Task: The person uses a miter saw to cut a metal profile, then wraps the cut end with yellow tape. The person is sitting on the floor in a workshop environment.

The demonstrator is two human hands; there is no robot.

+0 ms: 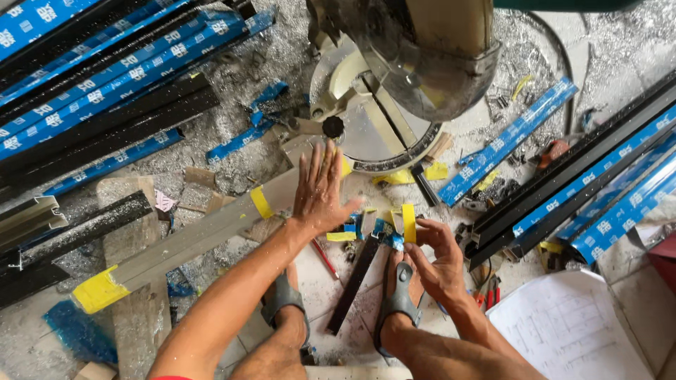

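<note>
Under left hand (320, 191): grey profile (204, 236), flat palm pressing, long axis lower-left to upper-right.
Right hand (433, 257): pinching yellow-taped piece (408, 224).

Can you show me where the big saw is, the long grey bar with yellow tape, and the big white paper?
saw (415, 63): head view, on its shiny round blade guard.
long grey bar (190, 243): head view, on its bare middle stretch.
white paper (570, 331): head view, near the sheet's middle.
</note>
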